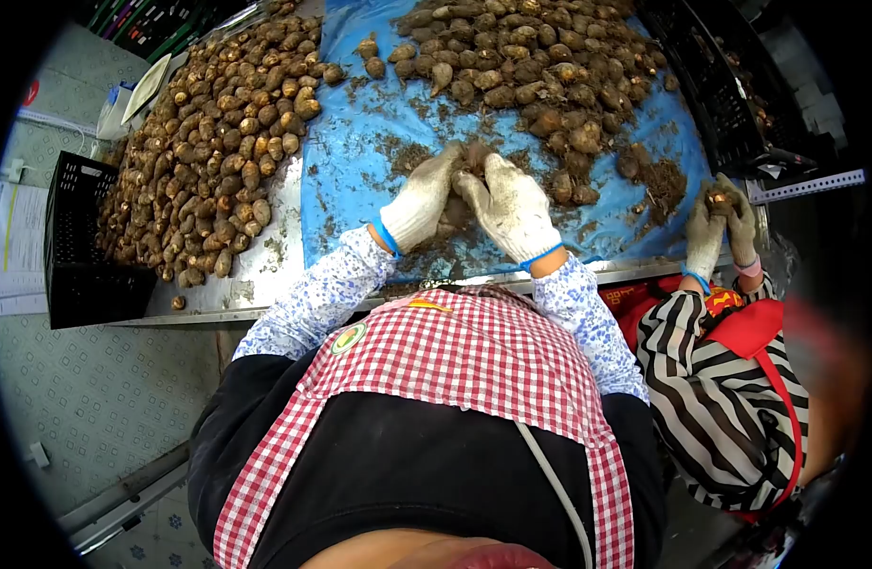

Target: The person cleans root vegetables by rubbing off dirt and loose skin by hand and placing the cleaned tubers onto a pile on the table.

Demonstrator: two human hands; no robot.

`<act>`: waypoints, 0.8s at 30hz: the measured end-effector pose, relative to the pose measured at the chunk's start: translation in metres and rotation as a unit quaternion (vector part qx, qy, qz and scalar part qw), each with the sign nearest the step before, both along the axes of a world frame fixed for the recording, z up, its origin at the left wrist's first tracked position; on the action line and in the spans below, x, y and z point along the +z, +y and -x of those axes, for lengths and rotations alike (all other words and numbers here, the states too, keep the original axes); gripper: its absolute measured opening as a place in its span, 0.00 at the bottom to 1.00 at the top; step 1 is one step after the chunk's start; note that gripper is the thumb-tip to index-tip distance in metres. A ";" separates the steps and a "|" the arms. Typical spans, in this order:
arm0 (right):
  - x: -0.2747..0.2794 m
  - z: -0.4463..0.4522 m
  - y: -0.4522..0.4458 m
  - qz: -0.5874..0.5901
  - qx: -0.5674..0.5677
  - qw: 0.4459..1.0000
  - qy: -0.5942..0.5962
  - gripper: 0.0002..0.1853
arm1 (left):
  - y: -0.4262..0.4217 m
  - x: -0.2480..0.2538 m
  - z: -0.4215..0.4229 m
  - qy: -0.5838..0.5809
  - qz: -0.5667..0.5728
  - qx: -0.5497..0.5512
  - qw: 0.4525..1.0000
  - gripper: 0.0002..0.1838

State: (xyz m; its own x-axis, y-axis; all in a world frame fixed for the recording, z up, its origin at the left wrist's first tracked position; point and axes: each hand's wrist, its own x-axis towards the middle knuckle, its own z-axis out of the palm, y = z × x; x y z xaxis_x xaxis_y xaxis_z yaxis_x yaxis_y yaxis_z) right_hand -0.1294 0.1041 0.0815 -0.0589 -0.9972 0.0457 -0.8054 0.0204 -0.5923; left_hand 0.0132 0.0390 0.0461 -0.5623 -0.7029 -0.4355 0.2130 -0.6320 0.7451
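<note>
Both hands wear whitish, soil-stained gloves with blue bands at the wrists. My left hand (424, 201) and my right hand (514, 207) meet over the blue sheet (355, 190), closed around a brown, hairy taro (475, 155). The gloves hide most of this taro. Just beyond them lies a heap of uncleaned taro (540, 66) with roots and soil on it. Loose root fibres (403, 154) are scattered near my left hand. A few taros (583, 137) lie to the right of my right hand.
A large pile of cleaner taro (218, 152) covers the metal table's left side, beside a black crate (85, 237). Another black crate (706, 76) stands at right. A co-worker in striped sleeves (730, 389) holds a taro (719, 199) in gloved hands at the right edge.
</note>
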 end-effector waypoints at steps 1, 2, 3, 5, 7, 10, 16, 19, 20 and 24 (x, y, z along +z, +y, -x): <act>0.000 0.000 -0.002 -0.028 0.006 0.999 -0.014 0.21 | -0.001 -0.007 0.002 -0.033 0.096 0.020 0.995 0.22; -0.026 -0.003 -0.001 0.021 0.025 0.977 -0.210 0.19 | -0.004 -0.020 0.003 -0.065 0.193 0.039 0.978 0.24; -0.051 -0.008 0.003 0.068 0.044 0.914 -0.398 0.17 | -0.005 -0.026 0.003 -0.097 0.286 0.058 0.951 0.25; -0.038 -0.012 0.010 0.106 0.071 0.928 -0.349 0.11 | -0.004 -0.014 0.001 -0.047 0.244 0.043 0.968 0.26; -0.045 -0.007 0.004 0.000 0.071 0.942 -0.329 0.07 | -0.003 0.007 -0.002 0.003 0.200 0.032 0.979 0.28; -0.018 -0.007 -0.006 -0.137 0.053 0.977 -0.158 0.07 | 0.000 0.020 -0.008 0.068 0.048 0.088 0.993 0.31; -0.002 0.008 0.001 0.109 0.019 0.947 -0.303 0.26 | 0.000 -0.010 -0.022 0.186 -0.047 0.031 0.981 0.30; -0.005 -0.008 -0.004 0.176 0.026 0.974 -0.143 0.18 | -0.006 -0.043 -0.027 0.312 -0.109 -0.135 0.934 0.28; 0.001 -0.012 -0.004 0.137 0.001 0.978 -0.160 0.15 | 0.004 -0.016 -0.022 0.149 -0.048 -0.038 0.987 0.29; -0.002 -0.008 -0.015 0.031 -0.026 0.977 -0.211 0.13 | 0.024 -0.001 -0.006 -0.116 0.130 0.094 0.980 0.30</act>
